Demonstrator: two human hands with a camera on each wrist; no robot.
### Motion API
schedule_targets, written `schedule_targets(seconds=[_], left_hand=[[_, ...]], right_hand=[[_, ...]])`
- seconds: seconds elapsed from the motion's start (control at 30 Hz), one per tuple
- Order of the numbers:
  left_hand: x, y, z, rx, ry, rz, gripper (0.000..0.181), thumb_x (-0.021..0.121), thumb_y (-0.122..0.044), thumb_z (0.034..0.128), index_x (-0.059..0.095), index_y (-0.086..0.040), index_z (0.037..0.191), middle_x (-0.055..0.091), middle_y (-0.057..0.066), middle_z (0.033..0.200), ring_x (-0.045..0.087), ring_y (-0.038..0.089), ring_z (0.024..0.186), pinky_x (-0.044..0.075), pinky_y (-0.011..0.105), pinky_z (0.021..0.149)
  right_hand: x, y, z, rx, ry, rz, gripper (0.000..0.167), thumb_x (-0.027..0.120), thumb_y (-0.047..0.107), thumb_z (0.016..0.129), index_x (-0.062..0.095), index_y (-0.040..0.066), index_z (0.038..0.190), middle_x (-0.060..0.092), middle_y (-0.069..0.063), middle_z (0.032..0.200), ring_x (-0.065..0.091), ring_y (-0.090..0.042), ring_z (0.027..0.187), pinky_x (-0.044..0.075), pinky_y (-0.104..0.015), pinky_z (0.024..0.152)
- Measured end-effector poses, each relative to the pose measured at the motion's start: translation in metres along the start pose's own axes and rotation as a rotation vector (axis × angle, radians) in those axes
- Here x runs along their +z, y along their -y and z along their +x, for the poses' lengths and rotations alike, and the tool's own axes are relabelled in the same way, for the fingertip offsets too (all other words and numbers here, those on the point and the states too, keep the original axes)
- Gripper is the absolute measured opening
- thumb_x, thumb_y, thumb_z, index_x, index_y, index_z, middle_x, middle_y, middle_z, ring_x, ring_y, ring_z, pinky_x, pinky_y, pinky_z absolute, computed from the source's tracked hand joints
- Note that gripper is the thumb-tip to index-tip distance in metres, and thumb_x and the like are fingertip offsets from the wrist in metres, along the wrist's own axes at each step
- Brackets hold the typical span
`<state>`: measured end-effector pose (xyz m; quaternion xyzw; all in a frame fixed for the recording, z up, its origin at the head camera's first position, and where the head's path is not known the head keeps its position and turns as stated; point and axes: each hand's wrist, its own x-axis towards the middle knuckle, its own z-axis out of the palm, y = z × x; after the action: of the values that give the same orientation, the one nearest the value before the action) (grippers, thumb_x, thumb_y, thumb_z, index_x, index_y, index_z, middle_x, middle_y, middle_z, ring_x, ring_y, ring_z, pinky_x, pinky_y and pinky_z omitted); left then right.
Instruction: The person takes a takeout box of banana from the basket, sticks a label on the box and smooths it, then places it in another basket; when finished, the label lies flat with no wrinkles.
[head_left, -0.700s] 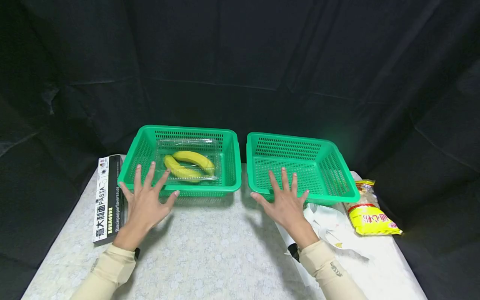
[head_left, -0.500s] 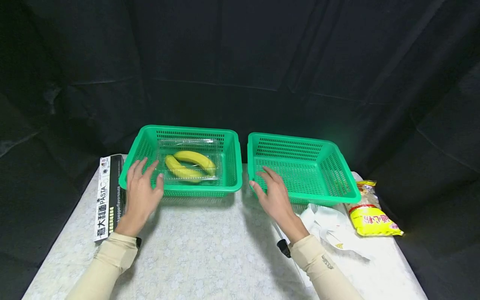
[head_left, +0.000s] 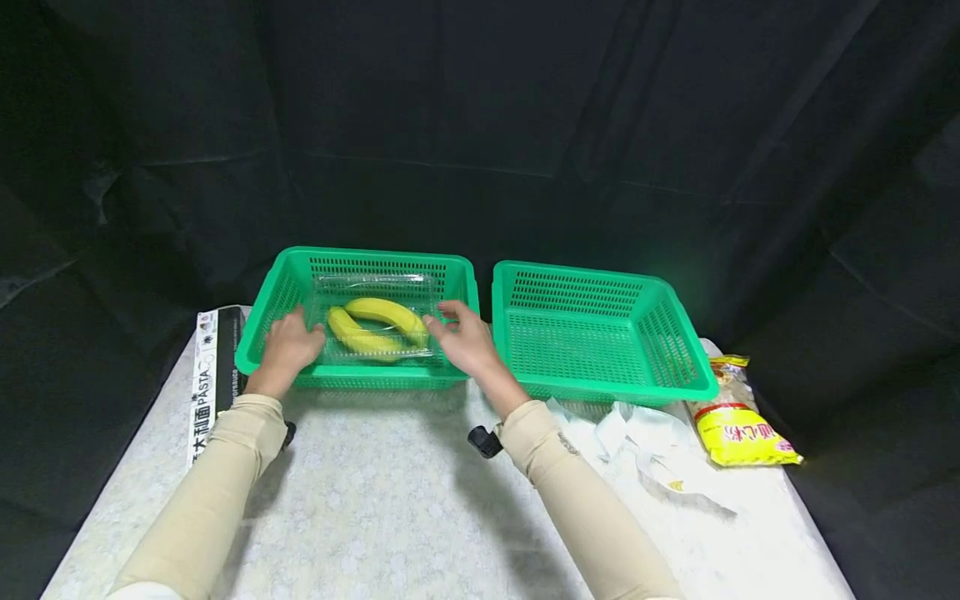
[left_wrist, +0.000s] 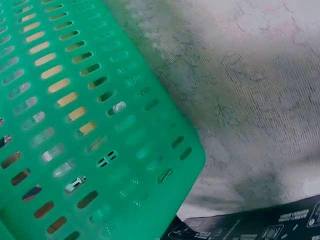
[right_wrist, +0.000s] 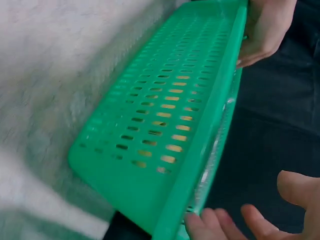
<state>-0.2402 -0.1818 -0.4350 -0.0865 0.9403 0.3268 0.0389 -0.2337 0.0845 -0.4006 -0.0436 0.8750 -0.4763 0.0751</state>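
Note:
Two yellow bananas point(head_left: 363, 337) show through a clear plastic box point(head_left: 375, 282) in the left green basket point(head_left: 258, 317). At the box's left side is my left hand point(head_left: 291, 343), reaching over the basket's front rim; its fingertips are hidden, and whether they hold the box is unclear. My right hand point(head_left: 467, 340) is at the box's right end, over the basket's right rim, thumb and fingers apart. In the right wrist view, the right hand's fingers point(right_wrist: 210, 225) spread near the basket's rim. The left wrist view shows mostly the basket's slotted wall point(left_wrist: 115, 125).
A second green basket point(head_left: 573, 346) stands to the right. A black-and-white pasta box point(head_left: 202, 379) lies at the left edge. A yellow-labelled food bag point(head_left: 742, 421) lies at the right, with crumpled white wrapping point(head_left: 652, 433) beside it. A dark curtain point(head_left: 480, 125) hangs behind.
Both hands have moved to the clear box in the left basket. The right hand has swung left, away from the right basket; the left has reached in over the rim, its earlier spread fingers now bent down.

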Motion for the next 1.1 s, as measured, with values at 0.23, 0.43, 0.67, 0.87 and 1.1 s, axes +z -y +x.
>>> schedule_targets(seconds=[0.23, 0.43, 0.67, 0.87, 1.1], left_hand=[[-0.002, -0.001, 0.001, -0.032, 0.053, 0.019, 0.056, 0.035, -0.019, 0.1047, 0.031, 0.011, 0.152, 0.035, 0.035, 0.154, 0.029, 0.056, 0.143, 0.028, 0.063, 0.119], [0.0, 0.0, -0.001, -0.029, 0.052, 0.036, 0.054, 0.033, -0.017, 0.1049, 0.032, 0.012, 0.151, 0.037, 0.036, 0.152, 0.032, 0.056, 0.141, 0.031, 0.063, 0.117], [0.001, -0.004, 0.002, -0.011, 0.043, 0.071, 0.053, 0.033, -0.016, 0.1039, 0.037, 0.013, 0.148, 0.042, 0.037, 0.148, 0.038, 0.056, 0.137, 0.035, 0.062, 0.114], [-0.002, -0.007, 0.006, -0.057, 0.111, 0.063, 0.055, 0.029, -0.018, 0.1066, 0.026, 0.011, 0.153, 0.033, 0.037, 0.154, 0.029, 0.056, 0.142, 0.031, 0.064, 0.116], [-0.003, -0.007, 0.0, -0.034, 0.091, 0.008, 0.06, 0.035, -0.024, 0.1068, 0.022, 0.01, 0.155, 0.029, 0.036, 0.157, 0.028, 0.056, 0.143, 0.03, 0.064, 0.118]], right_hand=[[0.022, -0.005, 0.027, 0.134, -0.049, 0.067, 0.059, 0.053, 0.033, 0.104, 0.036, 0.009, 0.155, 0.037, -0.016, 0.161, 0.033, -0.036, 0.15, 0.036, -0.054, 0.119], [0.039, -0.011, 0.036, 0.212, 0.047, 0.034, 0.07, 0.053, 0.037, 0.103, 0.023, 0.007, 0.16, 0.03, -0.018, 0.164, 0.029, -0.038, 0.152, 0.034, -0.055, 0.121], [0.04, -0.013, 0.038, 0.211, 0.011, -0.003, 0.06, 0.049, 0.031, 0.106, 0.029, 0.009, 0.158, 0.034, -0.015, 0.163, 0.029, -0.037, 0.152, 0.037, -0.054, 0.119], [0.039, -0.011, 0.038, 0.223, 0.007, -0.004, 0.056, 0.046, 0.027, 0.107, 0.031, 0.011, 0.158, 0.036, -0.015, 0.162, 0.033, -0.036, 0.15, 0.043, -0.053, 0.114], [0.039, -0.01, 0.036, 0.199, -0.095, 0.048, 0.053, 0.053, 0.024, 0.104, 0.041, 0.012, 0.154, 0.056, -0.018, 0.142, 0.06, -0.034, 0.121, 0.053, -0.044, 0.088]])
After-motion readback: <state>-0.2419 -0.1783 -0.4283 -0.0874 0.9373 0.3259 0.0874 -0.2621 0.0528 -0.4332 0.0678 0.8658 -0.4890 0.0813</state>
